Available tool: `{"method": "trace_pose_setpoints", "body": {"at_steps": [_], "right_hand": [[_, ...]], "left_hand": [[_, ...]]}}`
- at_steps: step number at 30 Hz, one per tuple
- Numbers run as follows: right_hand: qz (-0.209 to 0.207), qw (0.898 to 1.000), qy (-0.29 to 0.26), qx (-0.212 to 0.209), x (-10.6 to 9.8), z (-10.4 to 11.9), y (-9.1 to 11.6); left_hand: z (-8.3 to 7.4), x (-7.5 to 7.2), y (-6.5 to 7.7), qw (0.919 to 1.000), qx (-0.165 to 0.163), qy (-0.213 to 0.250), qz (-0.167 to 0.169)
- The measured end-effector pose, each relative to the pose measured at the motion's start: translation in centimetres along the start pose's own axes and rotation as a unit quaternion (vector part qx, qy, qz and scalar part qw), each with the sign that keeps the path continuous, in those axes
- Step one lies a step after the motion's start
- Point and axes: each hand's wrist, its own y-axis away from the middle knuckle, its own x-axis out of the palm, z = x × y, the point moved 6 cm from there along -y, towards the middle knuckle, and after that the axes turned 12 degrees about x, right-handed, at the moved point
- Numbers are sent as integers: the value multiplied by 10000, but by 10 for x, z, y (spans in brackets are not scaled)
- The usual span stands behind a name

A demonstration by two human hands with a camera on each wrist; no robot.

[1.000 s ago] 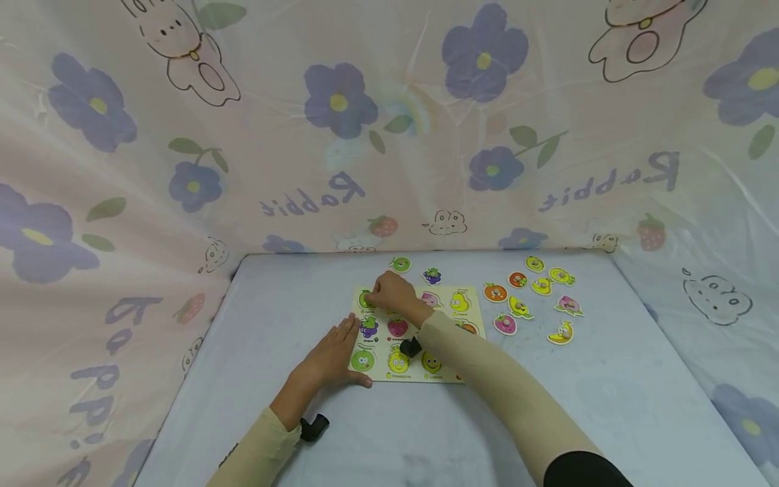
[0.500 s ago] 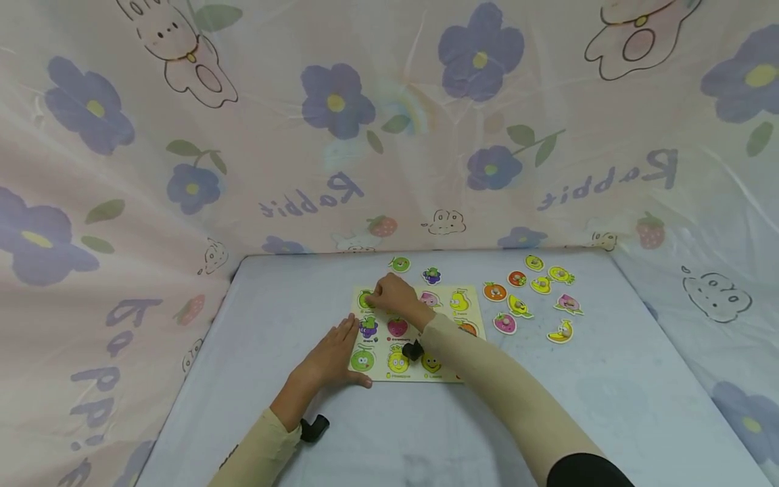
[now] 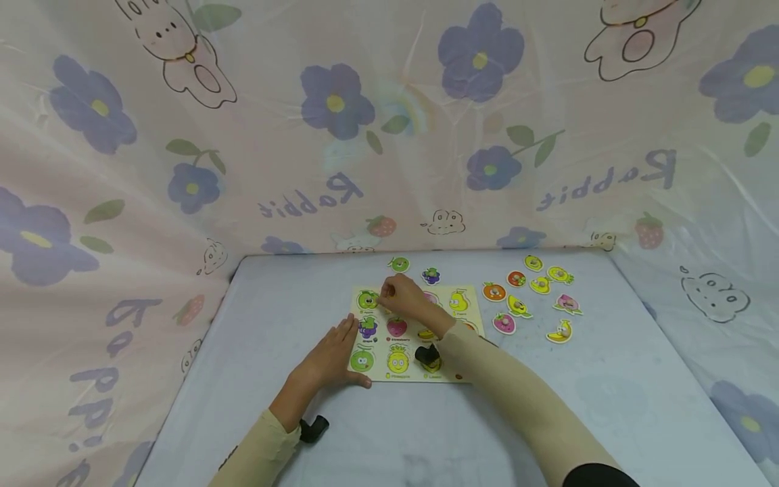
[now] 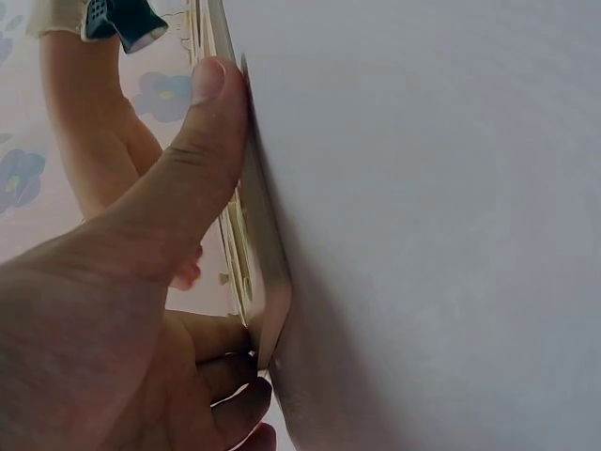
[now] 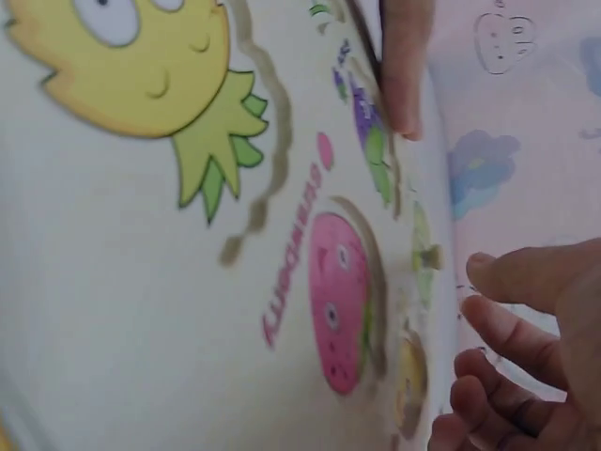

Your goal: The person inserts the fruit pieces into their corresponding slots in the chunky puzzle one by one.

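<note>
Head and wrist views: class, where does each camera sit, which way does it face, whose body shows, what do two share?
Head: on the head, facing forward and down at the board, table and patterned sheet; left hand and right hand show.
Left wrist: on that wrist, looking along the board's edge and table; left hand close up, right hand beyond.
Right wrist: on that wrist, looking low across the board's strawberry picture; right hand at right, left finger at top.
Both wrist views share the board and both hands.
</note>
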Motion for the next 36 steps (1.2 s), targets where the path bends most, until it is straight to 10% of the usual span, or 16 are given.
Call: {"method": "trace_pose_setpoints", "body": {"at_steps": [36], "right_hand": [[-1025,9939,-125,377,-96,-86,82]], "left_hand": [[1,3,0,10000,27,41,-72]]}}
